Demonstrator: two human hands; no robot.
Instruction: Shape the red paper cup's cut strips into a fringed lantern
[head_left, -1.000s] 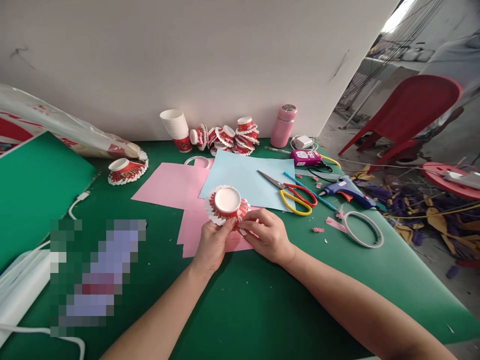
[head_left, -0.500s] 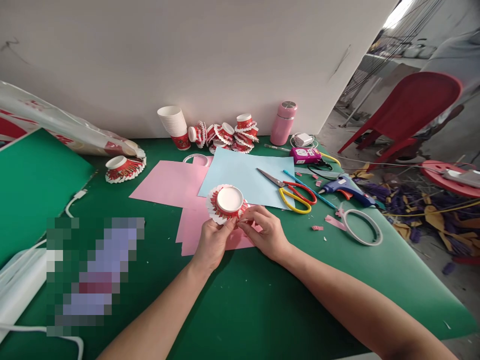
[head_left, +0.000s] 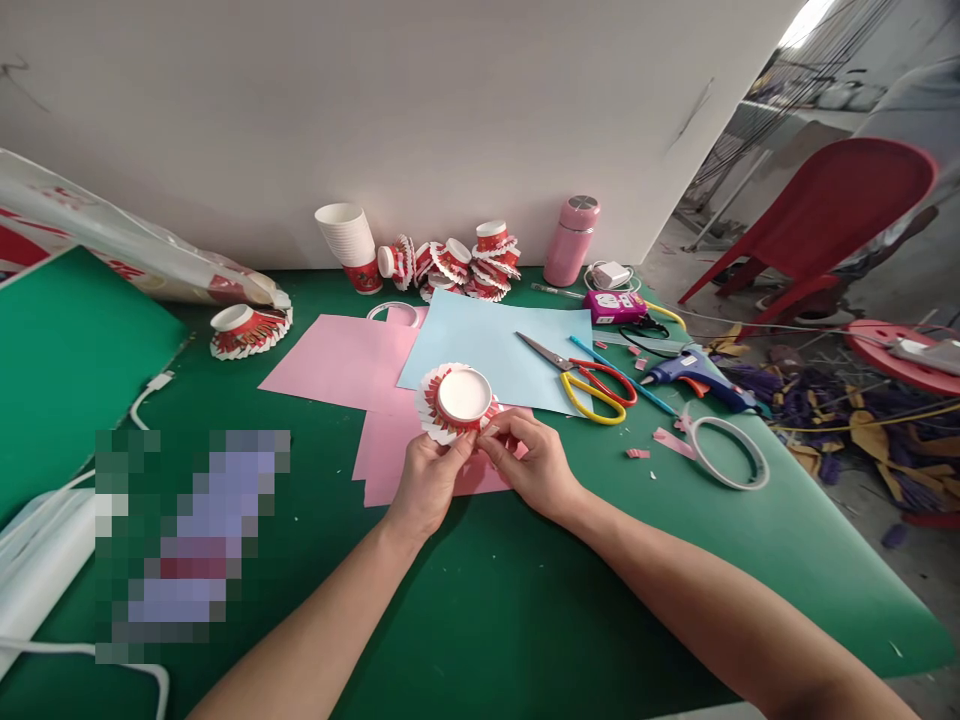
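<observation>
A paper cup (head_left: 464,395), its red and white side cut into strips that fan out and fold around the white base, is held base up. My left hand (head_left: 426,482) grips its near edge between thumb and fingers. On the right side of that same edge, my right hand (head_left: 531,458) pinches a strip with thumb and forefinger. Both hands are closed and close together. Beneath them lie pink paper sheets (head_left: 390,455), partly covered. Just beyond is a light blue sheet (head_left: 480,340), with scissors (head_left: 592,383) with red and yellow handles across its right side.
Several similar cut cups (head_left: 450,262) stand near the wall beside stacked paper cups (head_left: 349,240) and a pink bottle (head_left: 572,242). Another cut cup (head_left: 250,331) sits left. A blue glue gun (head_left: 697,375), tape roll (head_left: 727,452) and purple box (head_left: 615,307) lie right.
The view has shifted slightly. My right thumb and fingers have drawn in closer at the cup's edge; the left hand keeps its hold.
</observation>
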